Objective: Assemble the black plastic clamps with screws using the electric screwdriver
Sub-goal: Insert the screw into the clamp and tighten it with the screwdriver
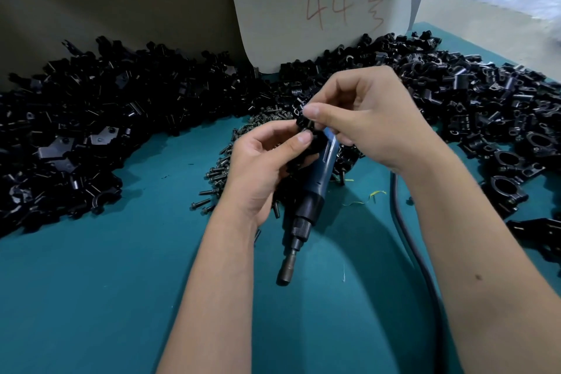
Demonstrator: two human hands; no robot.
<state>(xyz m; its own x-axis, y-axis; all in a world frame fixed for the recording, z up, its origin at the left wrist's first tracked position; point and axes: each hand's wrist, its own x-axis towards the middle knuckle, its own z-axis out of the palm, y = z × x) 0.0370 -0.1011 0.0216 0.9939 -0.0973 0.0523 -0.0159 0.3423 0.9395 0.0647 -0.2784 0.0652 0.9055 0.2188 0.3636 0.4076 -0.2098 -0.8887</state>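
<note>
A small black clamp piece [304,124] sits between both hands above the middle of the table. My left hand [261,161] pinches it from below with thumb and fingers. My right hand [361,112] pinches it from above with thumb and forefinger. Whether a screw is in it cannot be told. The blue and black electric screwdriver [314,191] lies on the teal mat [106,282] under my hands, its metal bit pointing toward me. A heap of dark screws [226,167] lies just left of the screwdriver.
Large piles of black clamp parts lie on the left [76,130] and on the right [485,106]. A white card [321,9] marked "44" leans on the back wall. The screwdriver's grey cable [406,237] runs down the right side of the mat.
</note>
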